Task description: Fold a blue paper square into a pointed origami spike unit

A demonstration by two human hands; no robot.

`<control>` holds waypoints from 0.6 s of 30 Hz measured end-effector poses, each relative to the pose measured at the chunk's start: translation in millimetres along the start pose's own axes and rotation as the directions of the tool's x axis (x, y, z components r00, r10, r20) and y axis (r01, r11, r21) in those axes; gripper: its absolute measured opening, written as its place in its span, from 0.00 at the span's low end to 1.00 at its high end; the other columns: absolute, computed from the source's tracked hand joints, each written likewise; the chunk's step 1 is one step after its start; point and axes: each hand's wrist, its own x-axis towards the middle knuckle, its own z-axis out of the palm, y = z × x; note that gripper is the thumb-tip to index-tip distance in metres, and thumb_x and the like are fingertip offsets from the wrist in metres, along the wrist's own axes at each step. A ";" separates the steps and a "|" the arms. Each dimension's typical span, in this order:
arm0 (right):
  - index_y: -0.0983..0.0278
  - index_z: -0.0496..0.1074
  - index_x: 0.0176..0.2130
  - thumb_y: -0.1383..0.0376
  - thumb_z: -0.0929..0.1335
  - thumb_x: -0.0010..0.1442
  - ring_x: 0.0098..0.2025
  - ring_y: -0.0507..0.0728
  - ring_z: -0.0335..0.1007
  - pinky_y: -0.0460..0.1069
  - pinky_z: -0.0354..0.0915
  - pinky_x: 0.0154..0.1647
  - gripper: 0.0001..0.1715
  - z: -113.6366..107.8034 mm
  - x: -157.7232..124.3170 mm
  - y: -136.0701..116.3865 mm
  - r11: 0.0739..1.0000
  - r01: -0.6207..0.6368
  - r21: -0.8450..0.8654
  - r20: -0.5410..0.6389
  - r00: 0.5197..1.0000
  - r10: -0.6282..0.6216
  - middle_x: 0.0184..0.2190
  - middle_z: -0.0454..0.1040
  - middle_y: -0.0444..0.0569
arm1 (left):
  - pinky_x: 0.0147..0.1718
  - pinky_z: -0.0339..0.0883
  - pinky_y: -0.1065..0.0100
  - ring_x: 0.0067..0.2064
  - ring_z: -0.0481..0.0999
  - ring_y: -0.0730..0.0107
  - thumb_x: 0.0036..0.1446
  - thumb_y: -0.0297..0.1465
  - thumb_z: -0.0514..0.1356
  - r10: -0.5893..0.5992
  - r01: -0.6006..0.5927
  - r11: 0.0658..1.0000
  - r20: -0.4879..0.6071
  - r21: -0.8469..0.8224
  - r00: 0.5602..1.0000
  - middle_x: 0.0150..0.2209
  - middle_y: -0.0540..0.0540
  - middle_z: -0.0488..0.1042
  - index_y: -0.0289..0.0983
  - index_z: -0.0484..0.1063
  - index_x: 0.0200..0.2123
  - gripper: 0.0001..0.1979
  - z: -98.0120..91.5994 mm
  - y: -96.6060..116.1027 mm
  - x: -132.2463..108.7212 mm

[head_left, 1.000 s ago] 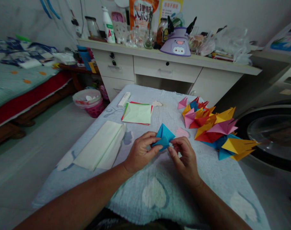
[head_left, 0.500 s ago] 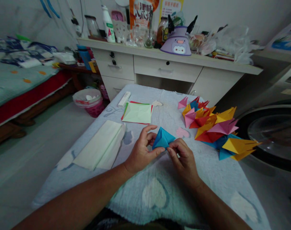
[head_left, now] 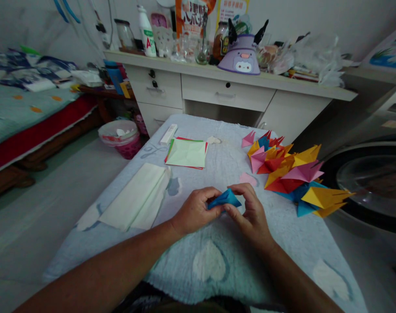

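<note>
A folded piece of blue paper [head_left: 226, 198] is held between both hands above the cloth-covered table [head_left: 204, 252]. My left hand [head_left: 199, 206] pinches its left end, with the thumb in front and the fingers behind. On the other side, my right hand [head_left: 250, 211] grips the right part between thumb and index finger. Beyond the hands lies a stack of square paper sheets [head_left: 186, 153], pale green on top with red and green edges below. To the right sit several folded paper pieces [head_left: 286, 169] in orange, red, pink and blue.
A folded whitish sheet [head_left: 135, 198] lies left of my hands, and a small white box [head_left: 168, 134] stands near the far left edge. Behind the table is a white cabinet [head_left: 224, 91] with jars and bottles. A pink bin [head_left: 128, 148] is on the floor.
The blue paper has tilted and now looks narrower. My left fingers have closed in around it, and my right hand has moved up to its upper right side.
</note>
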 end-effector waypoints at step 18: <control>0.62 0.69 0.27 0.61 0.67 0.64 0.29 0.52 0.63 0.48 0.59 0.32 0.14 -3.3 -1.5 -1.4 0.959 -0.174 0.223 0.091 0.983 0.157 0.25 0.66 0.43 | 0.27 0.51 0.73 0.25 0.61 0.77 0.55 0.30 0.62 -0.054 0.035 0.994 0.205 0.099 0.977 0.21 0.56 0.60 0.34 0.64 0.19 0.15 -1.3 -13.2 1.7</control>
